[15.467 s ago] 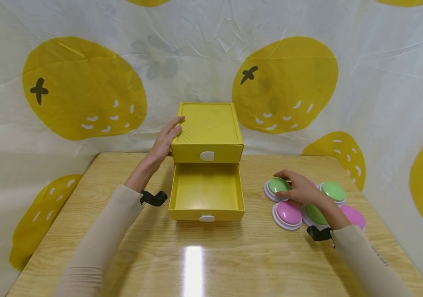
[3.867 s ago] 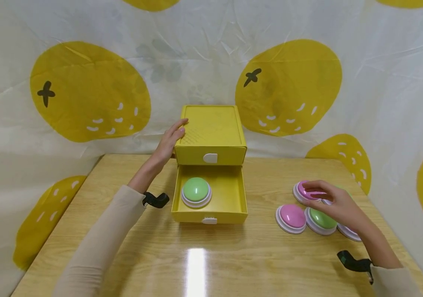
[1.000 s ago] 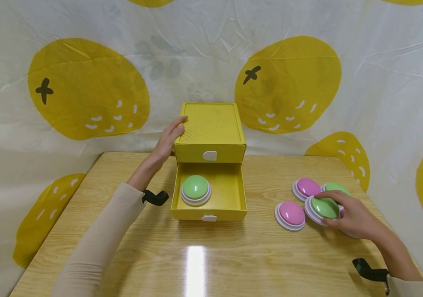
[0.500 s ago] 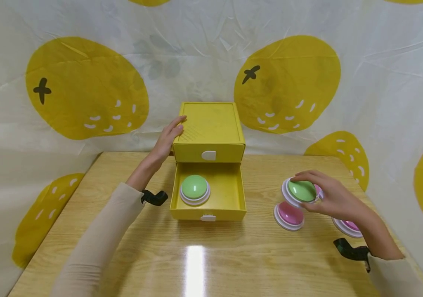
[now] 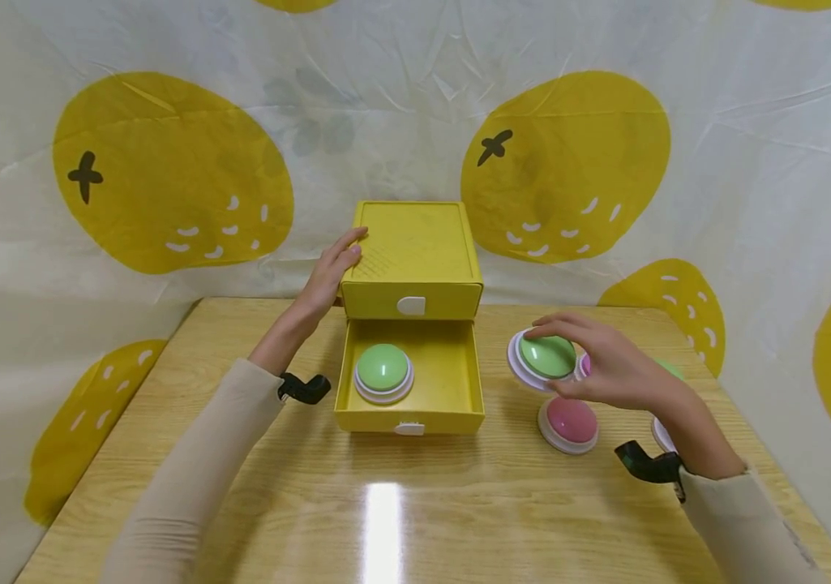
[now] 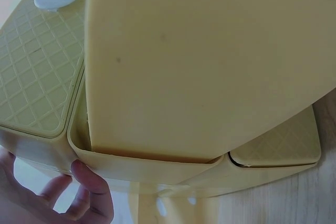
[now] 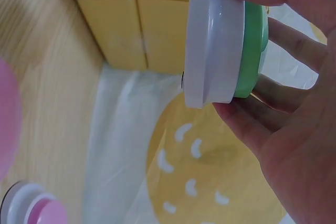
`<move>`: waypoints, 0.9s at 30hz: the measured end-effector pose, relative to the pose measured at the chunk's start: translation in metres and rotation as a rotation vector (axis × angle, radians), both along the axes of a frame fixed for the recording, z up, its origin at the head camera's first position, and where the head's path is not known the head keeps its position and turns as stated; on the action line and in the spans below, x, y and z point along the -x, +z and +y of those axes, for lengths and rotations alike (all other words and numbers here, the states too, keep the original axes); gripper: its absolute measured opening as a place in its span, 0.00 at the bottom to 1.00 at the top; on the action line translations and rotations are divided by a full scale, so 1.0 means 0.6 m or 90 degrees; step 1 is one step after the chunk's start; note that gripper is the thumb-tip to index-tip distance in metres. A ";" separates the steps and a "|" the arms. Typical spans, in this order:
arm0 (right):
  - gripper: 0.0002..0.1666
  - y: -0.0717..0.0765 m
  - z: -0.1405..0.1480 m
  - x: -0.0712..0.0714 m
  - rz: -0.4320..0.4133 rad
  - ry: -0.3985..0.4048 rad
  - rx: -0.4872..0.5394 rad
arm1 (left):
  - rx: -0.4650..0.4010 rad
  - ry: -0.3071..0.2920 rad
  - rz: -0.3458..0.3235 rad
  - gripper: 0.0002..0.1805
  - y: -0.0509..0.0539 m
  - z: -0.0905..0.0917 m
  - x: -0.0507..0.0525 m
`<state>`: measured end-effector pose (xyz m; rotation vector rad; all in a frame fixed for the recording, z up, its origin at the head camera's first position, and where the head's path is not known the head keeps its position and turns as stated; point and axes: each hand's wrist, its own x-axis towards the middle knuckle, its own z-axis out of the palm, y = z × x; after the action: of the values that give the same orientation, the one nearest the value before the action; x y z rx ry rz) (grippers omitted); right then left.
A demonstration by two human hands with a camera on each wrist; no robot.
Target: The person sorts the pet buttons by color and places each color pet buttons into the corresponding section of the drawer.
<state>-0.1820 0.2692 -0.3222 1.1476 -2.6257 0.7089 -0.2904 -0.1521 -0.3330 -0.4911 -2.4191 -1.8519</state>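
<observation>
Currently | centre-left: left hand (image 5: pixel 322 282), fingers slightly apart, rests on the yellow box (image 5: pixel 415 243) | centre: open lower drawer (image 5: pixel 447 422), green button (image 5: pixel 383 369) in its left part | right of centre: second green button (image 5: pixel 548 357) off the surface (image 5: pixel 473 503), right hand (image 5: pixel 615 367), fingers clamped on its rim; pink button (image 5: pixel 571 420) just below in frame

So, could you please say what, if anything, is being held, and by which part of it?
The right grip pinches a green button by its white base; the left grip rests on the yellow drawers.
</observation>
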 end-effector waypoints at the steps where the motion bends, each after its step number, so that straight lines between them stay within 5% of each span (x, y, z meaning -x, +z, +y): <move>1: 0.36 0.002 -0.005 0.001 0.003 0.006 0.000 | 0.000 0.001 -0.001 0.30 0.000 0.000 0.000; 27: 0.35 0.041 -0.090 0.025 -0.013 0.064 0.002 | 0.009 0.001 0.007 0.30 -0.001 0.002 0.000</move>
<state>-0.1968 0.2150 -0.2976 1.2869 -2.5969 0.7463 -0.2905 -0.1511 -0.3335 -0.4987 -2.4264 -1.8290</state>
